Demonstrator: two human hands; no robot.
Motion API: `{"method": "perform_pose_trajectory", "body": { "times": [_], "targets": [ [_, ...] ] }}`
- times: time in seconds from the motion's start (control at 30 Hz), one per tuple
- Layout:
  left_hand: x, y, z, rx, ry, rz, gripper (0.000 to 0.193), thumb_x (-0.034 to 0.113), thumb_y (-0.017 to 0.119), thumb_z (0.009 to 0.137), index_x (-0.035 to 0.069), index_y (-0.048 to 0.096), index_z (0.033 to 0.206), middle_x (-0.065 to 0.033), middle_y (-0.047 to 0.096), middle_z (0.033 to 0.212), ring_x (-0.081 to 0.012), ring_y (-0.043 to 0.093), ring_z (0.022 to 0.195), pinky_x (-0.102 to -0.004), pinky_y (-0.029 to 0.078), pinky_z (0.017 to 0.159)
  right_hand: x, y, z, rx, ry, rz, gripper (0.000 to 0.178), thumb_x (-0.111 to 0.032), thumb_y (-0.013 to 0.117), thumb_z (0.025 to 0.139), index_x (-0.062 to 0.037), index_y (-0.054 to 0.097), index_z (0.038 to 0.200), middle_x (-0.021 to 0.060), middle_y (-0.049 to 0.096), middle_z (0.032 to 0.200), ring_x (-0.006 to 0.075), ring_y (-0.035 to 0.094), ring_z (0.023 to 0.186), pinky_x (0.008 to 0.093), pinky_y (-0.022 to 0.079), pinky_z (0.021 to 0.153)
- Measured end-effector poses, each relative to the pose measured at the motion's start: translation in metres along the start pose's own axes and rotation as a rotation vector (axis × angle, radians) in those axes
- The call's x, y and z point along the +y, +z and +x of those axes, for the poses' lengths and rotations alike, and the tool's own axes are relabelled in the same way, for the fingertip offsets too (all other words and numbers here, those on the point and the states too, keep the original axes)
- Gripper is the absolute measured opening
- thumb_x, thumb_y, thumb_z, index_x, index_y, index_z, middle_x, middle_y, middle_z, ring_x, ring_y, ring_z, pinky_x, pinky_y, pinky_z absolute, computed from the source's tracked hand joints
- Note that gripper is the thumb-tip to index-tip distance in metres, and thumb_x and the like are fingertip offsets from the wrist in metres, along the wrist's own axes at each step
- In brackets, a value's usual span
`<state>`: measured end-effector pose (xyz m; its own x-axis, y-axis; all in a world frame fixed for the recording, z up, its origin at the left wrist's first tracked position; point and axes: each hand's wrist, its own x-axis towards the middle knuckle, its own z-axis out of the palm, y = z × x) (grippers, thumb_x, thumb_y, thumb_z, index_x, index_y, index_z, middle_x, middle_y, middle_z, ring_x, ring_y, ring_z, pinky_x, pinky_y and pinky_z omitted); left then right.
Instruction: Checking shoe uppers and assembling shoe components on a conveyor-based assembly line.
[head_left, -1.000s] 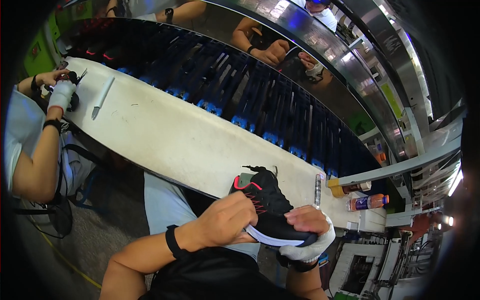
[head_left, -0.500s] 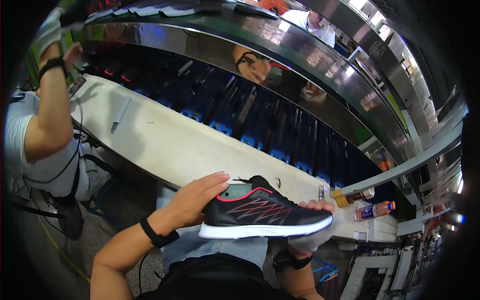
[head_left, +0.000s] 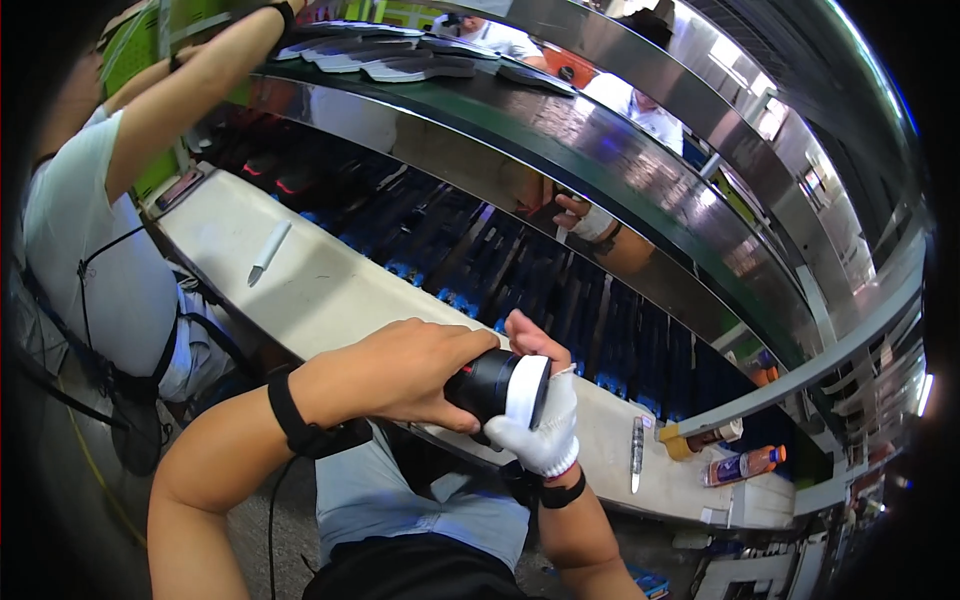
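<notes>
Between my hands, above the pale ledge, is a black sneaker (head_left: pixel 479 385) with a white sole (head_left: pixel 523 392). It is turned end-on, the sole facing right. My left hand (head_left: pixel 415 372) is wrapped over its left side, the thumb below. My right hand (head_left: pixel 548 420), in a white glove with bare fingertips, clasps the sole side; its fingers reach up past the sole's edge. The shoe's laces and most of its upper are hidden behind my left hand and by the turn.
A marker-like tool (head_left: pixel 269 252) lies on the pale ledge (head_left: pixel 340 290). Right of my hands are a slim clear tool (head_left: pixel 637 455) and an orange-capped bottle (head_left: pixel 745 466). Dark rollers (head_left: pixel 470 240) run behind. Several grey-white shoe parts (head_left: pixel 400 62) sit on the upper belt. A co-worker (head_left: pixel 110 220) is at left.
The sneaker has turned from side-on to end-on. My right hand has moved from the toe to the sole side, and my left hand now covers the upper. The co-worker's arm extends toward the upper belt.
</notes>
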<state>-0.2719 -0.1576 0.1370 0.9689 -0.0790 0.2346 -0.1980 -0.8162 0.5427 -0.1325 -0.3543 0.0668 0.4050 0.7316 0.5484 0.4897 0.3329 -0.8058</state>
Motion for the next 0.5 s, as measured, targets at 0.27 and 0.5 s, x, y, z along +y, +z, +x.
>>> {"method": "perform_pose_trajectory", "body": {
  "times": [0.27,0.5],
  "targets": [
    [-0.020,-0.005,0.014,-0.058,-0.211,0.006,0.092,0.046,0.101,0.072,0.004,0.058,0.142,-0.0261,0.079,0.108,-0.0470,0.076,0.105,-0.0508,0.060,0.092,0.041,0.019,0.014,0.485,-0.140,0.840,0.068,-0.045,0.080,0.097,-0.0114,0.050,0.147,0.0100,0.057,0.132,0.0239,0.057,0.121,0.0433,0.047,0.112],
    [0.009,-0.001,0.049,-0.141,-0.083,0.137,0.079,0.043,0.097,0.076,0.001,0.058,0.130,-0.0241,0.077,0.100,-0.0466,0.077,0.094,-0.0530,0.060,0.084,0.014,-0.003,0.006,0.426,0.190,0.349,0.074,-0.058,0.081,0.097,-0.0145,0.049,0.147,0.0072,0.052,0.138,0.0195,0.053,0.129,0.0364,0.043,0.116]
  ]
}}
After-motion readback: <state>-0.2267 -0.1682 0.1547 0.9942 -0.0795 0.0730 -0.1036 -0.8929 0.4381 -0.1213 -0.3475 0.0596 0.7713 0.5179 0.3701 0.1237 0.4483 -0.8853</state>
